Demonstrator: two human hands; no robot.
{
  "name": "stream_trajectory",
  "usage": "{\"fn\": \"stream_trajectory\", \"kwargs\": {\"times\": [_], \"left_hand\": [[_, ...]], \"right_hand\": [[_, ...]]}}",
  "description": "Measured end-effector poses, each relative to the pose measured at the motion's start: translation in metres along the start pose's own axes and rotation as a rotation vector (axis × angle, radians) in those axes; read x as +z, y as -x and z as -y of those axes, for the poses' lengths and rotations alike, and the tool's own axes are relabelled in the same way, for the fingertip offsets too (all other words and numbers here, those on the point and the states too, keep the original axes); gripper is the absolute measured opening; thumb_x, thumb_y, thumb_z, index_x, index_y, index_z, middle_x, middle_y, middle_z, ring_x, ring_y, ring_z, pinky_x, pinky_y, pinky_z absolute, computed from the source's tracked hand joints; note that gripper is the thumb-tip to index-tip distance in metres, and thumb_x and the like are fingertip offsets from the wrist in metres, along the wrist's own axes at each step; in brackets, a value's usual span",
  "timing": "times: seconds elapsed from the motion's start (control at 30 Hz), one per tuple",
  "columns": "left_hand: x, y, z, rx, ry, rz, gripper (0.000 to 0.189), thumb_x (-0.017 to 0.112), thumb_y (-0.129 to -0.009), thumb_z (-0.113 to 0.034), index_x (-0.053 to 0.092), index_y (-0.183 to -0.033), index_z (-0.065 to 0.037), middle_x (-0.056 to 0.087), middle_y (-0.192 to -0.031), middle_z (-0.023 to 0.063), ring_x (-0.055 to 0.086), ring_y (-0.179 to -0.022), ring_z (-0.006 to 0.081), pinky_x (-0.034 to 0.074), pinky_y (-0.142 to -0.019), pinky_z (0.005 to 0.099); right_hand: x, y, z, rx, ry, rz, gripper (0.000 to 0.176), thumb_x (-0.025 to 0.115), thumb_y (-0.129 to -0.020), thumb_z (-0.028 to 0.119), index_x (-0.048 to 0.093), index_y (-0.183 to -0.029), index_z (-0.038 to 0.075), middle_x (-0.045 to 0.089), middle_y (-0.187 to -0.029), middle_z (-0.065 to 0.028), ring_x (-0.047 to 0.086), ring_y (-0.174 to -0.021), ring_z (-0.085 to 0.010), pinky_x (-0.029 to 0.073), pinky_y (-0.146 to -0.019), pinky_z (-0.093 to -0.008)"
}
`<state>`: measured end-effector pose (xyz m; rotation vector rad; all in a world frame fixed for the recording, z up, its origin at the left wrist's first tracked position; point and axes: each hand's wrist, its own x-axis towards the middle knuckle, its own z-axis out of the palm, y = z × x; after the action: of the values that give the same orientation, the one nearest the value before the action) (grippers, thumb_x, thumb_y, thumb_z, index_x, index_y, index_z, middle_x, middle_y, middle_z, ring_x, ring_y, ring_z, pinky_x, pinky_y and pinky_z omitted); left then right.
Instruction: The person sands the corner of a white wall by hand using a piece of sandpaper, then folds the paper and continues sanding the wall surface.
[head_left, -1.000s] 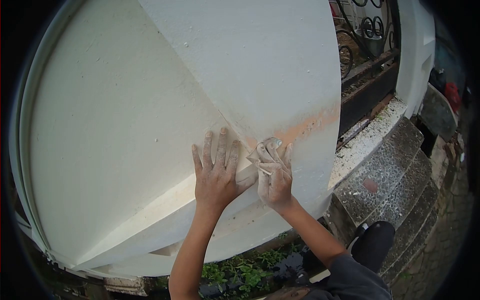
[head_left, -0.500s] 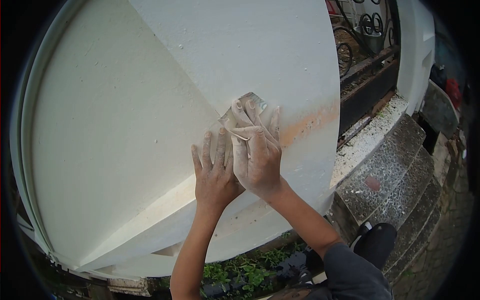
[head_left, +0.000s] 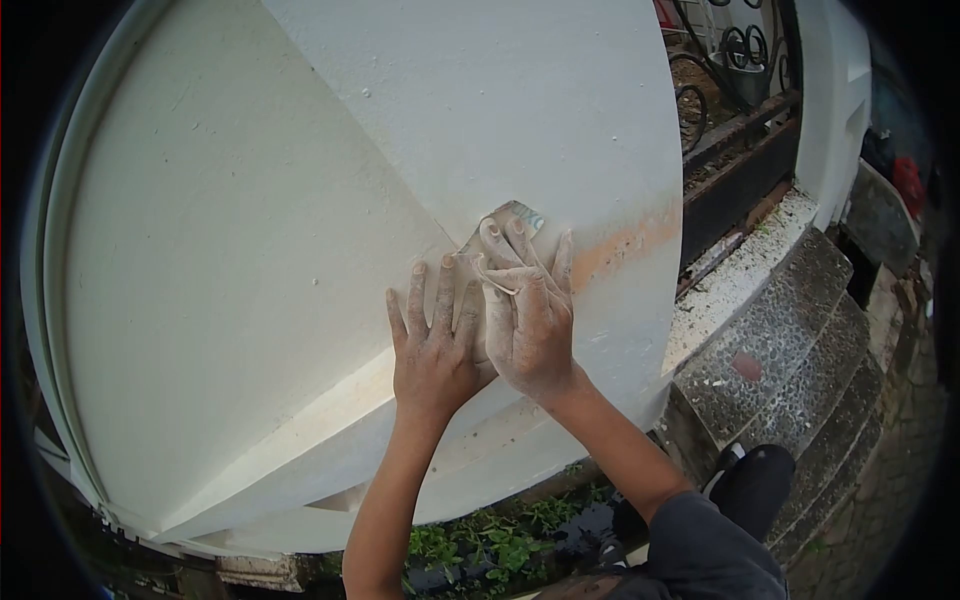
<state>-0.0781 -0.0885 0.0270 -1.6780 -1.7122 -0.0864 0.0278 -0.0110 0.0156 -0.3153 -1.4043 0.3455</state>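
Observation:
Dust whitens the fingers of both hands against a pale painted wall (head_left: 240, 200). My left hand (head_left: 435, 350) lies flat on the wall, fingers spread, holding nothing. Just right of it, my right hand (head_left: 532, 320) presses a folded piece of sandpaper (head_left: 524, 213) to the surface. The thumb and fingers close over the sheet, and its far corner sticks out beyond the fingertips. Most of the sheet is hidden under that hand. An orange-brown worn patch (head_left: 625, 245) marks the wall to the right of the fingers.
A sloping ledge (head_left: 280, 450) runs along the wall below my hands. Green plants (head_left: 490, 545) grow at its foot. To the right are a dark metal gate (head_left: 740, 170) and speckled stone steps (head_left: 770, 350), where a dark shoe (head_left: 755, 490) rests.
My right hand has slid slightly right and down with the sandpaper. The left hand stays flat in nearly the same place.

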Motion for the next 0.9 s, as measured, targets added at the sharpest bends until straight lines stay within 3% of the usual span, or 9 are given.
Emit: {"fn": "stream_trajectory", "kwargs": {"times": [0.07,0.13,0.23,0.33,0.5,0.63,0.8,0.9], "left_hand": [[-0.001,0.000,0.001,0.008,-0.004,-0.007,0.084,0.070,-0.064,-0.059,0.048,-0.131,-0.013,0.027,-0.149,0.0114,0.020,-0.137,0.0375,0.015,-0.107,0.0631],[0.000,0.000,0.000,0.006,0.013,-0.009,0.085,0.071,-0.064,-0.059,0.048,-0.131,-0.013,0.027,-0.149,0.0113,0.020,-0.137,0.0376,0.014,-0.107,0.0631],[0.001,-0.002,-0.003,-0.005,0.025,-0.077,0.055,0.071,-0.068,-0.044,0.062,-0.110,-0.009,0.036,-0.143,0.0142,0.024,-0.135,0.0391,0.018,-0.107,0.0610],[0.003,0.001,0.000,0.002,-0.018,-0.011,0.084,0.072,-0.061,-0.059,0.051,-0.129,-0.013,0.029,-0.148,0.0118,0.020,-0.137,0.0377,0.014,-0.107,0.0635],[0.000,-0.001,-0.001,0.001,0.000,-0.023,0.086,0.072,-0.060,-0.058,0.050,-0.130,-0.012,0.029,-0.148,0.0114,0.019,-0.137,0.0375,0.014,-0.107,0.0632],[0.004,0.000,0.000,0.002,-0.007,-0.025,0.082,0.072,-0.061,-0.058,0.054,-0.126,-0.011,0.029,-0.148,0.0118,0.020,-0.137,0.0377,0.014,-0.107,0.0628],[-0.001,0.001,-0.001,0.004,0.001,-0.005,0.079,0.074,-0.061,-0.055,0.055,-0.125,-0.011,0.028,-0.148,0.0123,0.019,-0.138,0.0375,0.014,-0.107,0.0629],[0.001,0.000,-0.001,0.008,-0.043,-0.017,0.078,0.072,-0.062,-0.057,0.056,-0.124,-0.011,0.029,-0.148,0.0126,0.019,-0.138,0.0375,0.013,-0.107,0.0628]], "right_hand": [[-0.006,0.049,-0.016,0.056,0.037,0.017,0.003,0.053,-0.086,0.006,0.054,-0.088,0.005,0.062,-0.114,-0.0193,0.047,-0.123,-0.0356,0.010,-0.106,-0.0638],[-0.010,0.043,-0.013,0.059,0.042,0.011,0.003,0.054,-0.085,0.005,0.054,-0.088,0.005,0.062,-0.114,-0.0184,0.047,-0.123,-0.0351,0.010,-0.106,-0.0637],[-0.003,-0.018,0.008,-0.026,0.023,0.000,0.003,0.054,-0.085,0.005,0.055,-0.088,0.005,0.062,-0.115,-0.0184,0.047,-0.124,-0.0353,0.010,-0.106,-0.0636],[-0.003,-0.016,0.007,0.007,0.012,0.002,0.003,0.053,-0.086,0.006,0.054,-0.088,0.005,0.062,-0.114,-0.0183,0.046,-0.124,-0.0355,0.011,-0.105,-0.0645],[-0.003,0.047,-0.018,0.057,-0.035,-0.025,0.002,0.051,-0.088,0.007,0.051,-0.089,0.005,0.063,-0.113,-0.0190,0.048,-0.123,-0.0353,0.009,-0.106,-0.0644],[0.007,-0.031,0.005,-0.020,-0.117,-0.077,0.004,0.050,-0.088,0.006,0.053,-0.086,0.005,0.062,-0.114,-0.0211,0.047,-0.123,-0.0376,0.009,-0.106,-0.0640],[-0.004,0.052,-0.013,0.097,0.005,-0.025,0.003,0.050,-0.088,0.005,0.053,-0.086,0.004,0.062,-0.112,-0.0213,0.046,-0.124,-0.0373,0.009,-0.106,-0.0644],[0.001,0.032,-0.008,0.108,-0.054,-0.047,0.004,0.050,-0.089,0.005,0.052,-0.086,0.006,0.063,-0.112,-0.0201,0.045,-0.124,-0.0371,0.008,-0.106,-0.0639]]}}
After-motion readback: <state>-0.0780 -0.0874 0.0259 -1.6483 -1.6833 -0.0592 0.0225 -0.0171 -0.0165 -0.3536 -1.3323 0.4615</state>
